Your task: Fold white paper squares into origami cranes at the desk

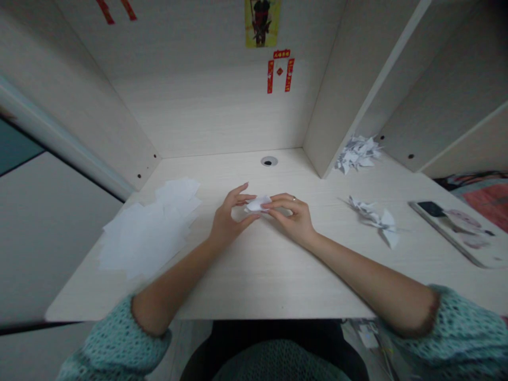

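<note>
A small folded piece of white paper (259, 202) is held up between my two hands over the middle of the desk. My left hand (235, 212) pinches its left side between thumb and fingers, with the index finger raised. From the other side my right hand (291, 212), a ring on one finger, grips the paper with thumb and fingertips. The exact folds are too small to make out. To the left lies a spread pile of white paper sheets (146, 233). Several folded paper cranes (375, 217) rest on the desk to the right.
A heap of folded white paper pieces (359, 153) sits behind the upright divider (357, 90) at the back right. A phone or tablet in a patterned case (460, 230) lies at the far right. A cable hole (269, 161) is set near the back wall.
</note>
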The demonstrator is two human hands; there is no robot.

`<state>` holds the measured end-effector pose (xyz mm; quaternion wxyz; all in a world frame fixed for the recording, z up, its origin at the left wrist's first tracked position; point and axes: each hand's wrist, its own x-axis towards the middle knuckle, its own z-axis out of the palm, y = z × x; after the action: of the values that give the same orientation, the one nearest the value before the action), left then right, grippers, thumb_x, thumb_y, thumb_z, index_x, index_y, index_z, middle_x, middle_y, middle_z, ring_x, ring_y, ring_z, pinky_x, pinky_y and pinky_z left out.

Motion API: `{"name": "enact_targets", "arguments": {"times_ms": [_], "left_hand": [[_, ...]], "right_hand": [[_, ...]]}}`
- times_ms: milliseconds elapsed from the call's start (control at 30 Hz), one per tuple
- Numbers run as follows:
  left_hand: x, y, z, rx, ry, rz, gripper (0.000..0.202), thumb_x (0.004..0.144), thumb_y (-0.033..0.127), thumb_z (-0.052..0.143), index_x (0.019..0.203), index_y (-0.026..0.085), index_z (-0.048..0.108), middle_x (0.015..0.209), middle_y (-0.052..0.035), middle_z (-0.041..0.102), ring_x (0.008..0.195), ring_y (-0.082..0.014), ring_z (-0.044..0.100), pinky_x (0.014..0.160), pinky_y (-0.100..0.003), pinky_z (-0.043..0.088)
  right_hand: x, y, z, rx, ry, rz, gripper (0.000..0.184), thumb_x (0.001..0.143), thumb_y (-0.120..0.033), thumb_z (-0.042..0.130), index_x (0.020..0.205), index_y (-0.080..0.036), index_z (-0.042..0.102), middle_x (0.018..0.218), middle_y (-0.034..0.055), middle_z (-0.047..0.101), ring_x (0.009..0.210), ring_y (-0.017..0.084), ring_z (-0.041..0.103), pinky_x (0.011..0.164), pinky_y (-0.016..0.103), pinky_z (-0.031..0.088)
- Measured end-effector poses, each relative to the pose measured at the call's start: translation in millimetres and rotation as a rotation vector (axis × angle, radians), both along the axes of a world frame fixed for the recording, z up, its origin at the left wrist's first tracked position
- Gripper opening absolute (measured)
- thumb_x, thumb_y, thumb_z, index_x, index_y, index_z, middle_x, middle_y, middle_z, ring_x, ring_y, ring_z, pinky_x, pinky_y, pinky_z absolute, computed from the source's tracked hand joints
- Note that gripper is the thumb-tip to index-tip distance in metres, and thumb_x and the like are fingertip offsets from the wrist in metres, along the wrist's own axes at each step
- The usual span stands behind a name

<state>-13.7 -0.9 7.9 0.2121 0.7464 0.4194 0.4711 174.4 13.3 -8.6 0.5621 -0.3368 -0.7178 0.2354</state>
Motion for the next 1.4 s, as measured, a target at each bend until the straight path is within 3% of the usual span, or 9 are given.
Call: {"name": "enact_targets", "arguments": {"times_ms": [67,200,333,533,667,833,1067,1267,1400], "left_hand": [[1,1,-1.2,-0.106,-0.007,-0.031,0.071,0.070,0.032,0.074,0.132,0.022,0.041,0.107,-0.0062,0.067,0.098,-0.0174,0.063,0.089,-0.031,0.048],[1,2,-3.4,-0.211,0.030,0.005,0.034,0.072,0.036,0.071,0.100,0.019,0.064,0.096,-0.0040,0.068,0.089,-0.0180,0.063,0.085,-0.030,0.047],[0,4,-6.2,-0.271,-0.114,0.010,0.021,0.075,0.036,0.066,0.082,0.016,0.066,0.085,-0.0036,0.067,0.084,-0.0181,0.062,0.082,-0.029,0.047],[0,5,-7.0,-0.368,-0.279,-0.033,0.020,0.074,0.034,0.068,0.080,0.016,0.065,0.080,-0.0023,0.065,0.078,-0.0148,0.061,0.076,-0.026,0.046],[2,4,-7.2,-0.438,-0.328,-0.065,0.023,0.074,0.036,0.068,0.086,0.016,0.065,0.085,-0.0025,0.068,0.079,-0.0147,0.062,0.074,-0.025,0.046],[2,7,-9.8,-0.525,-0.353,-0.056,0.024,0.072,0.037,0.069,0.082,0.016,0.065,0.075,0.0009,0.067,0.067,-0.0113,0.060,0.065,-0.022,0.044],[2,11,-11.1,-0.796,-0.584,-0.104,0.037,0.066,0.039,0.074,0.093,0.014,0.067,0.087,-0.0047,0.071,0.076,-0.0147,0.065,0.076,-0.028,0.049],[-5,16,-9.9,-0.813,-0.498,-0.070,0.037,0.065,0.040,0.075,0.093,0.016,0.069,0.087,-0.0062,0.072,0.072,-0.0135,0.065,0.060,-0.020,0.046],[-6,17,-11.9,-0.834,-0.438,-0.110,0.039,0.063,0.044,0.075,0.092,0.017,0.071,0.086,-0.0075,0.073,0.070,-0.0145,0.064,0.057,-0.021,0.046]], "right_hand": [[-1,-1,0.9,-0.026,0.027,0.009,0.008,0.078,-0.025,0.068,0.083,-0.026,0.074,0.086,0.0039,0.071,0.083,0.018,0.065,0.079,0.034,0.050],[-3,-1,2.9,-0.082,0.076,0.054,0.005,0.077,-0.025,0.069,0.079,-0.024,0.072,0.084,0.0034,0.072,0.083,0.018,0.066,0.081,0.034,0.049],[-3,-2,3.3,-0.098,0.041,0.080,0.004,0.076,-0.025,0.070,0.078,-0.022,0.070,0.085,0.0038,0.071,0.085,0.019,0.065,0.083,0.033,0.048],[-4,-3,0.2,-0.175,-0.013,0.046,0.011,0.077,-0.031,0.067,0.080,-0.020,0.066,0.079,0.0020,0.069,0.076,0.017,0.064,0.075,0.029,0.048],[-6,-4,0.1,-0.240,-0.017,0.095,0.017,0.078,-0.037,0.066,0.076,-0.020,0.065,0.074,0.0011,0.068,0.072,0.016,0.062,0.071,0.028,0.047],[-7,1,-3.0,-0.180,-0.010,0.111,0.015,0.075,-0.036,0.070,0.073,-0.021,0.068,0.080,0.0039,0.066,0.078,0.018,0.062,0.075,0.031,0.047],[-6,6,-6.8,-0.139,-0.010,0.155,0.014,0.074,-0.037,0.071,0.079,-0.024,0.071,0.086,0.0045,0.064,0.083,0.018,0.060,0.079,0.035,0.047],[-2,4,2.6,-0.173,0.121,0.078,0.025,0.081,-0.033,0.064,0.103,-0.023,0.065,0.086,0.0035,0.065,0.078,0.016,0.061,0.077,0.033,0.048],[0,4,4.6,-0.138,0.058,0.082,0.019,0.080,-0.032,0.065,0.096,-0.021,0.067,0.086,0.0043,0.065,0.077,0.016,0.060,0.075,0.032,0.048]]}}
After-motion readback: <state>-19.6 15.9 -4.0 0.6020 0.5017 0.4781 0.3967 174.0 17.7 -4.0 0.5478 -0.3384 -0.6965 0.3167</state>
